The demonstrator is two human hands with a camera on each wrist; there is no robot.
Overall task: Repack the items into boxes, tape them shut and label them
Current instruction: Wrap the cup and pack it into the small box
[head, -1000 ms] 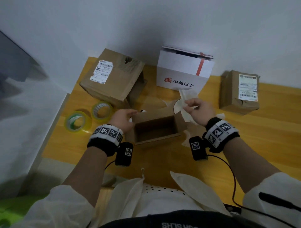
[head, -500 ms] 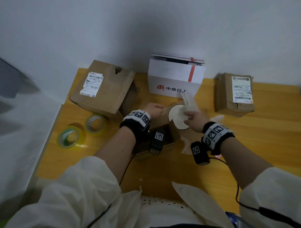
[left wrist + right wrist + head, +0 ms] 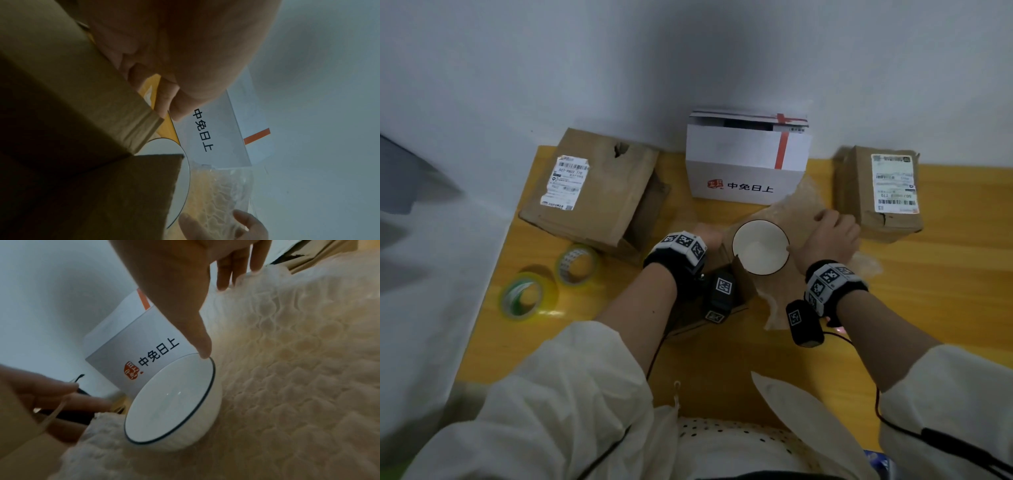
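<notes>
A white bowl (image 3: 760,247) with a dark rim lies on a sheet of bubble wrap (image 3: 803,202), right beside a small open cardboard box (image 3: 739,277). My left hand (image 3: 710,236) reaches over that box, its fingers (image 3: 164,100) curled on the far flap (image 3: 82,113). My right hand (image 3: 832,228) lies flat on the wrap to the right of the bowl. In the right wrist view its fingers (image 3: 236,272) are straight on the bubble wrap (image 3: 287,369) and its thumb touches the rim of the bowl (image 3: 170,402).
A white printed box (image 3: 746,161) stands against the wall behind the bowl. There is a large labelled brown box (image 3: 592,192) at the back left and a sealed labelled brown box (image 3: 880,195) at the back right. Two tape rolls (image 3: 578,264) (image 3: 527,296) lie on the wooden table (image 3: 928,291) at the left.
The right hand had the wrap lifted over the bowl; it now lies spread out flat to the right, the bowl uncovered. The left hand moved from the box's left side to its far flap.
</notes>
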